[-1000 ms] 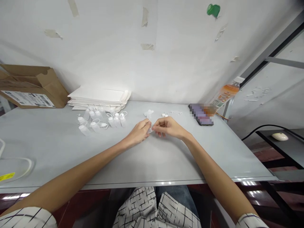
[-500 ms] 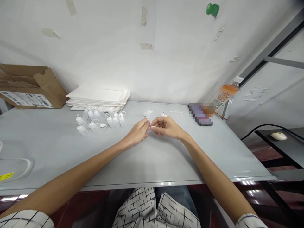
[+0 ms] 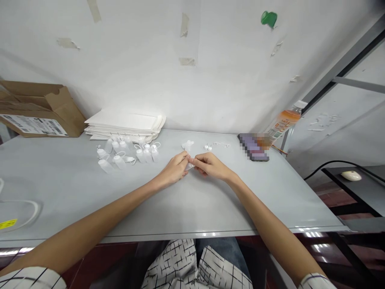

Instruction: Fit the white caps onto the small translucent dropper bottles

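My left hand (image 3: 173, 168) is closed around a small translucent squeeze bottle (image 3: 189, 166), most of it hidden by the fingers. From the other side my right hand (image 3: 211, 165) pinches at the bottle's end, thumb and forefinger pressed against it; any small part between them is hidden. Just beyond the hands lie clear plastic pieces (image 3: 188, 143). Two small white needle-tipped caps (image 3: 207, 147) stand beside them, and thin white loops (image 3: 221, 145) lie further right. Several similar bottles (image 3: 146, 155), some with cap straps, are grouped to the left.
A stack of white paper envelopes (image 3: 123, 123) and an open cardboard box (image 3: 39, 110) are at the back left. On the right lie a phone (image 3: 251, 147) and a leaning drink bottle (image 3: 281, 125). A white cable (image 3: 33, 206) lies on the near left.
The right hand's fingers have closed in on the end of the bottle, and a white bit seen at its fingertips is now covered. The left hand keeps its hold.
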The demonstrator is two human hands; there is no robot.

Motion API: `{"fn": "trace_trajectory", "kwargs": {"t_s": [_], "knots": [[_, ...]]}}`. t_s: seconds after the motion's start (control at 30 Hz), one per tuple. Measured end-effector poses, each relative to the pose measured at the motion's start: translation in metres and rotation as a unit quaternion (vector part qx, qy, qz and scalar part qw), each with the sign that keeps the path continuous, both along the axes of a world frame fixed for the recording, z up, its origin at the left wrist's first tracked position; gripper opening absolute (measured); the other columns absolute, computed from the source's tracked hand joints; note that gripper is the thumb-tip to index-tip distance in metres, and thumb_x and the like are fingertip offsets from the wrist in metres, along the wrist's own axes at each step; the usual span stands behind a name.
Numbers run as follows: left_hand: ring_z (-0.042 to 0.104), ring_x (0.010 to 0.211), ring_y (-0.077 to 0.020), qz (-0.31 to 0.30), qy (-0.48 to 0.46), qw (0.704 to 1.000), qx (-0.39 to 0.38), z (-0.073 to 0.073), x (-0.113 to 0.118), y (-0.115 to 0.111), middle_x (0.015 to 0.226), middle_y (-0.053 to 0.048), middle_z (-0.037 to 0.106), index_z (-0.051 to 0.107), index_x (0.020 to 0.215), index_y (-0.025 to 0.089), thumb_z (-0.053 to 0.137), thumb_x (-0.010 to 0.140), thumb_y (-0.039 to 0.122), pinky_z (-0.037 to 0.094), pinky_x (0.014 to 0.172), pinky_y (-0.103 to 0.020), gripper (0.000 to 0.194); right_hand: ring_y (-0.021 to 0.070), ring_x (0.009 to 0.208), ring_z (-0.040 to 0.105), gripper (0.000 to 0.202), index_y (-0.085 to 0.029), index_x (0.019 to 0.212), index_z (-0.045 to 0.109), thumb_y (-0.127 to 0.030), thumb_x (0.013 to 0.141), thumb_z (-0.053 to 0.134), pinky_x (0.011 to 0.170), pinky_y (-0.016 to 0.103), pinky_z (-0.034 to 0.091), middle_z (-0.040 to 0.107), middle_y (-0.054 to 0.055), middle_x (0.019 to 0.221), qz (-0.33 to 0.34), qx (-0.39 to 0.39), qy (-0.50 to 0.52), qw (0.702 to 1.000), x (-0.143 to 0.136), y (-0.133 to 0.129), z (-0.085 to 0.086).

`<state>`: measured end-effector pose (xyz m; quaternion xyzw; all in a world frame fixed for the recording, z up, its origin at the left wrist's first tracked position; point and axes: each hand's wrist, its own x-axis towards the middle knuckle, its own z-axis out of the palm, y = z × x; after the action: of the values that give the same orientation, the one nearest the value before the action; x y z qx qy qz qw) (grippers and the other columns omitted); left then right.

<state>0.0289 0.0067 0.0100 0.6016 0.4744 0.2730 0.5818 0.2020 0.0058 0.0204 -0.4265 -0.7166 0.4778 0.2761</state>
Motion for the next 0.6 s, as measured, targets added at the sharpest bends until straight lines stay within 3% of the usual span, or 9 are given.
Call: {"fn": "trace_trajectory", "kwargs": {"t_s": [0.1,0.2,0.33,0.5,0.6], "knots": [[0.025,0.039,-0.0052,-0.002,-0.001,1.0,-0.002,-0.0003,-0.0001,0.0007,0.056,0.009,0.031,0.04,0.084,0.022,0.034,0.099,0.035,0.02,0.038,-0.015,0.02,0.0066,0.042,0.04,0.055,-0.018,0.056,0.042,-0.06,0.092,0.049,0.045,0.024,0.031,0.042,-0.005,0.05,-0.01,0.011,-0.023,1.0,-0.0012,-0.0003,-0.0027],[0.026,0.04,-0.0059,0.004,0.003,1.0,-0.001,0.0006,-0.0007,0.0021,0.056,0.009,0.031,0.038,0.083,0.022,0.033,0.099,0.036,0.02,0.038,-0.015,0.021,0.0082,0.046,0.045,0.051,-0.017,0.062,0.049,-0.057,0.093,0.049,0.049,0.024,0.035,0.048,-0.003,0.055,-0.004,0.037,-0.022,0.999,0.0001,-0.0004,-0.0015],[0.028,0.044,-0.0065,0.016,0.013,0.999,0.038,0.0024,-0.0024,0.0016,0.058,0.008,0.033,0.037,0.08,0.022,0.035,0.098,0.039,0.028,0.043,-0.016,0.025,0.0098,0.055,0.049,0.038,-0.017,0.073,0.055,-0.05,0.091,0.056,0.055,0.024,0.037,0.054,-0.002,0.064,0.006,0.068,0.007,0.998,0.0012,-0.0005,0.0015],[0.041,0.055,-0.0109,0.032,0.077,0.983,0.162,0.002,-0.0038,-0.0028,0.063,0.005,0.041,0.042,0.081,0.022,0.039,0.096,0.036,0.037,0.053,-0.021,0.022,0.0092,0.051,0.034,0.051,-0.019,0.059,0.043,-0.056,0.094,0.046,0.052,0.025,0.029,0.039,-0.004,0.053,-0.008,0.068,-0.016,0.998,-0.0035,-0.0017,-0.0028],[0.043,0.057,-0.0124,0.033,0.093,0.978,0.182,0.004,-0.0045,-0.0032,0.064,0.004,0.044,0.043,0.082,0.022,0.04,0.096,0.034,0.036,0.054,-0.022,0.019,0.0094,0.051,0.033,0.054,-0.019,0.057,0.041,-0.058,0.095,0.042,0.053,0.026,0.028,0.036,-0.004,0.052,-0.016,0.077,-0.02,0.997,-0.006,-0.0027,-0.0047]]}}
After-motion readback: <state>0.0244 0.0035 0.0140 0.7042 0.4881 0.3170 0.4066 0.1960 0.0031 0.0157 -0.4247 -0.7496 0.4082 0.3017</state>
